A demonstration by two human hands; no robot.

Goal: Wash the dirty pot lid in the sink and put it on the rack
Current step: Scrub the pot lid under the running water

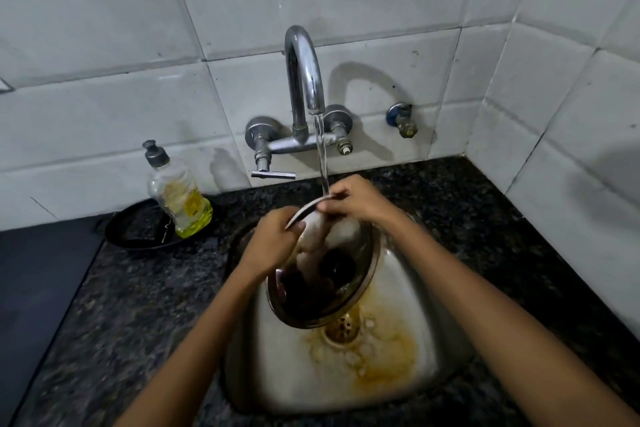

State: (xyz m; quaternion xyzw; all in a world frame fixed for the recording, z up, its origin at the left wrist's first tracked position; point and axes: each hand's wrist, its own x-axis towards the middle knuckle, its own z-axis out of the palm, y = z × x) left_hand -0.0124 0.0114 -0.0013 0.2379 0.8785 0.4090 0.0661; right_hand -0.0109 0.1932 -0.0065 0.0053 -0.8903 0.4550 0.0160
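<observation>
- While water runs, both hands hold the pot lid (332, 274) over the sink (398, 374), centre of frame.
- Wall tiles (104, 45): white, fill the whole upper half and the right edge; dark specks on a few.
- Countertop (467, 218): dark speckled stone, wraps the sink across the lower half.
- Sink: steel basin, lower centre; brown-yellow staining around the drain (343, 328).
- Pot lid: glass with a metal rim, tilted, upper edge toward the tap, lower edge just above the drain. Dark knob visible through the glass. Glass looks foamy or wet near the top; blurred, hard to tell more.
- Tap (304, 80): chrome gooseneck on the wall, upper centre; stream lands on the lid's upper rim.
- Left hand (277, 239): closed on the lid's upper-left rim, thumb over the edge.
- Right hand (349, 199): closed, pinching the rim at the top, right under the stream.
- Black tray (138, 229): left of the sink, on the counter.
- Soap bottle (180, 194): clear, yellow liquid low in it, standing on the tray's right side.
- Small valve (401, 120): on the wall, right of the tap.
</observation>
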